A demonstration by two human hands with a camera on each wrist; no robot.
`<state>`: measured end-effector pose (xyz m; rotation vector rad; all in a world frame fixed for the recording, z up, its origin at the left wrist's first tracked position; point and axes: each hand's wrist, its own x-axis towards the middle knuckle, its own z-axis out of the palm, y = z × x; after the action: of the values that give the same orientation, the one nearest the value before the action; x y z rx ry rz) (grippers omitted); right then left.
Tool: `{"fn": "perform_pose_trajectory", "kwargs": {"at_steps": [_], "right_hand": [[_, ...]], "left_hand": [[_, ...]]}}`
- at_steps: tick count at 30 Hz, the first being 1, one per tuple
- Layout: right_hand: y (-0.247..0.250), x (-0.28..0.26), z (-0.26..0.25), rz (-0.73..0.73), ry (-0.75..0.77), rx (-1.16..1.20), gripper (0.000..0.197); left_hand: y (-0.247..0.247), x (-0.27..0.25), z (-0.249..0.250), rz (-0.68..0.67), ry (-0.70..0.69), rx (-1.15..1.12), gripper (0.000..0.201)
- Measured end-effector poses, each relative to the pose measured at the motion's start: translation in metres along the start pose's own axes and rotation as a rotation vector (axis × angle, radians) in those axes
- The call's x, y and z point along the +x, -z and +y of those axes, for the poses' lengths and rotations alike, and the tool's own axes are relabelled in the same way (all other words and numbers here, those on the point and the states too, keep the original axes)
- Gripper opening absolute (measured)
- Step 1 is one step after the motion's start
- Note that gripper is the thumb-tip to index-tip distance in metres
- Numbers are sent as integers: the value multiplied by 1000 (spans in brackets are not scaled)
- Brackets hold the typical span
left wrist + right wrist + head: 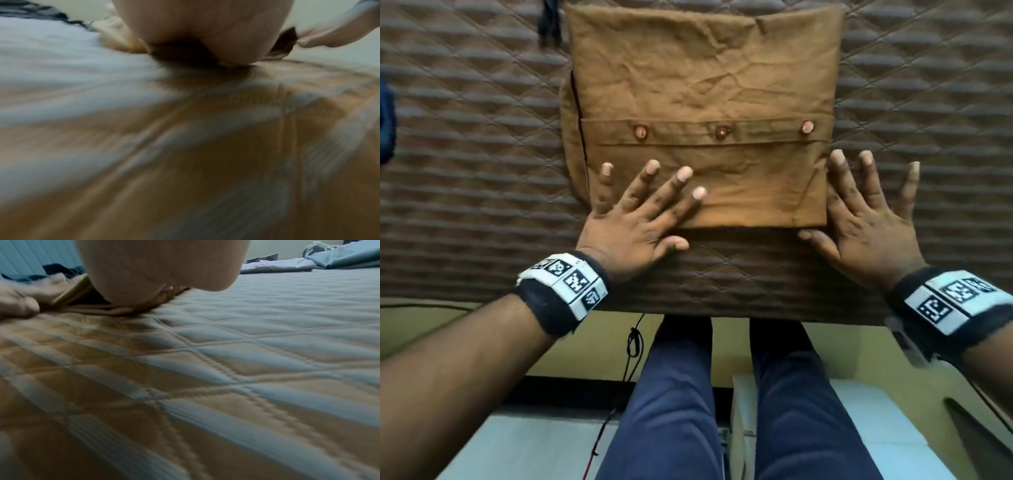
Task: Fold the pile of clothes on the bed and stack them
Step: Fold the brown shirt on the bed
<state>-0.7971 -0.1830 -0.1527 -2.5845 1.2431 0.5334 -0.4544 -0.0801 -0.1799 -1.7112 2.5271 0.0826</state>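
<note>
A brown buttoned shirt [702, 102] lies folded into a rectangle on the quilted brown bedspread [465, 171]. My left hand [647, 212] lies flat with its fingers spread on the shirt's near left part, thumb on the quilt. At the shirt's near right corner my right hand [863, 212] is also flat and spread, two fingers over the shirt's edge and the others on the quilt. The left wrist view is blurred and shows my left palm [205, 29] on the cloth. In the right wrist view my right palm [160, 264] presses beside the shirt's layered edge [86, 293].
A dark garment [548, 20] lies at the shirt's far left corner, and blue cloth [387, 120] shows at the left border. Light blue clothes [339, 256] lie far across the bed. The bed's near edge [722, 308] runs just before my legs.
</note>
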Motion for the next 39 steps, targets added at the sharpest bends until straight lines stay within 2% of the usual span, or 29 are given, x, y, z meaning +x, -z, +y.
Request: {"fn": "perform_pose_trajectory", "kwargs": {"at_steps": [3,5,8,10,13,14,17,19,20,23,25,27,29,31,34,35,37,39], "right_hand": [[1,4,-19,16,-78,82,95],[6,8,-23,20,-132,117,94],[19,11,-25,50,-126,118,112],[29,14,-36,91,-16,78,114],[34,27,-72,144,227,82,100],[33,35,-87,152,300,83,97],[25,66,-141,137,402,95,99],[18,84,-167,124,369,112,101],[14,89,-173,121,350,108,101],[5,91,-174,128,331,125,93],[7,90,-171,150,321,179,83],[19,89,-169,211,313,285,69],[43,85,-159,260,296,509,60],[79,78,-138,232,250,818,54],[148,56,-97,276,263,1076,34],[171,46,-83,274,242,1167,28],[209,25,-58,229,176,1427,22],[234,3,-30,228,98,1688,15]], "left_hand": [[-15,-35,-14,-99,71,-57,72],[-19,-59,-16,-184,200,-134,73],[-9,-82,7,-207,453,-273,72],[5,-84,24,-91,681,-456,72],[25,-66,39,234,1074,-730,64],[28,-56,38,291,1203,-813,62],[33,-25,23,345,1524,-1134,49],[32,-15,11,392,1614,-1288,28],[33,-12,9,408,1630,-1345,21],[45,-3,12,424,1616,-1517,22],[64,6,16,479,1571,-1679,18],[88,13,17,533,1477,-1729,16],[114,15,17,585,1330,-1740,17],[138,15,15,644,1191,-1750,11],[156,12,13,772,1051,-1521,5],[160,15,14,755,1014,-1443,7],[162,22,16,643,964,-1385,35],[166,35,21,596,900,-1398,62]]}}
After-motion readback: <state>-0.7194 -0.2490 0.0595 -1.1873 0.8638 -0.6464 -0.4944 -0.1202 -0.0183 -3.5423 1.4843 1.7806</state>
